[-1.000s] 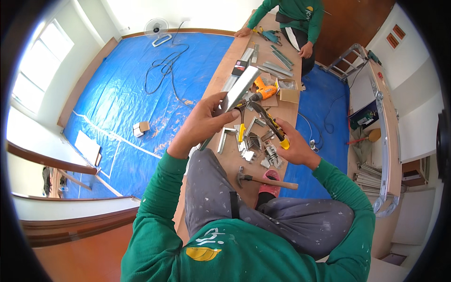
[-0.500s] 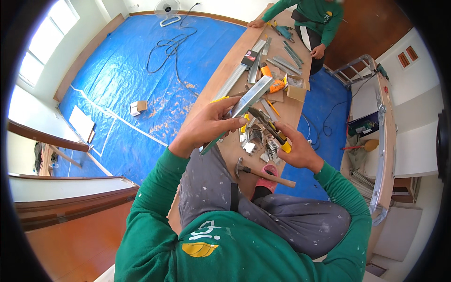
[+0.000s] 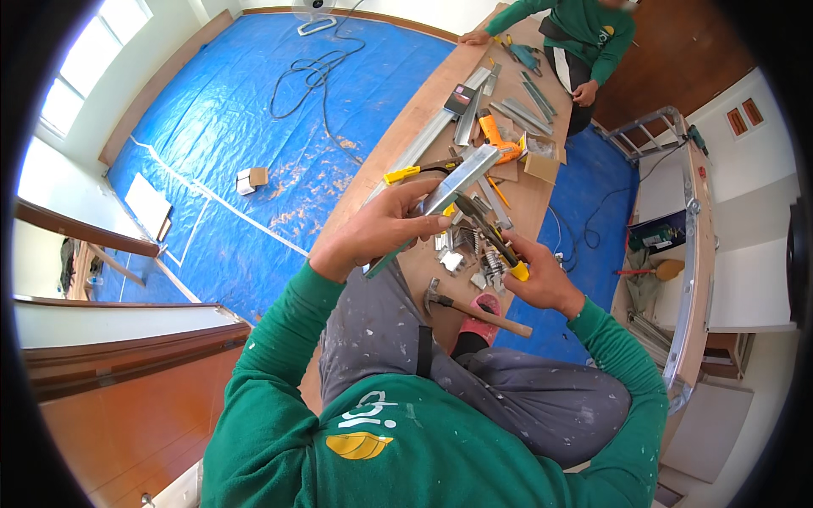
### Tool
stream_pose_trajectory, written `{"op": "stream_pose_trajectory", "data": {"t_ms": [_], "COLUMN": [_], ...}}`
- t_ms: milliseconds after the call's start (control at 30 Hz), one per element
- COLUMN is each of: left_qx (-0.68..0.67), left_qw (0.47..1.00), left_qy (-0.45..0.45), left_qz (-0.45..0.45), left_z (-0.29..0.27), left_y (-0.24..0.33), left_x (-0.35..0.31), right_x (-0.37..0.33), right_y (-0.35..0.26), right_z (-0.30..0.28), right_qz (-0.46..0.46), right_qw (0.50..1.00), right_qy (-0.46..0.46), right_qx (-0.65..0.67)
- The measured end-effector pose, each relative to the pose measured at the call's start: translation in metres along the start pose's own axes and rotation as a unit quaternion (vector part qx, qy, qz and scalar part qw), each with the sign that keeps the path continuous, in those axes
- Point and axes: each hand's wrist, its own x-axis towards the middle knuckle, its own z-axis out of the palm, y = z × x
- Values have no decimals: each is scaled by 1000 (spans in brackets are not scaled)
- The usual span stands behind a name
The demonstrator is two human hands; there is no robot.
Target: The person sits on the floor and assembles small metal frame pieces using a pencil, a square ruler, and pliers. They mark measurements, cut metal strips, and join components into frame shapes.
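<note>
From my distant seat I see the left hand [image 3: 381,224] closed around a straight, silver metal channel [image 3: 464,178], the thumb on the near side, the fingers at the far side; probably this grip keeps the thin piece steady. The channel is above the worktop [image 3: 527,207], between its left and right edges, and points toward the far end. The right hand [image 3: 544,278] is wrapped around the yellow-and-black handles of dark metal snips [image 3: 486,227], whose jaws are directed at the channel. I cannot tell whether they touch it, nor how wide the handles stand. The wooden-handled claw hammer [image 3: 487,317] reaches past the right edge, perhaps to be easily taken. The orange power drill [image 3: 498,140] and the brown cardboard box [image 3: 542,168] sit farther along this edge, I think to leave the hands room.
</note>
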Motion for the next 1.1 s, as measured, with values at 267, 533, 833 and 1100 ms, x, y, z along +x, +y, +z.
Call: {"op": "stream_pose_trajectory", "data": {"t_ms": [267, 533, 833, 1100], "left_qx": [3, -30, 7, 10], "left_qw": [1000, 999, 1000, 999], "left_qy": [12, -5, 5, 15], "left_qz": [-7, -33, -16, -43], "left_z": [3, 4, 6, 8], "left_y": [1, -5, -8, -1], "left_x": [-3, 0, 0, -5], "right_x": [-2, -3, -4, -5], "right_y": [9, 9, 9, 17], "right_z": [3, 2, 1, 5], "right_qz": [-24, -18, 4, -18], "right_qw": [1000, 1000, 1000, 1000], "right_qy": [7, 10, -2, -8], "right_qx": [-5, -13, -5, 17]}}
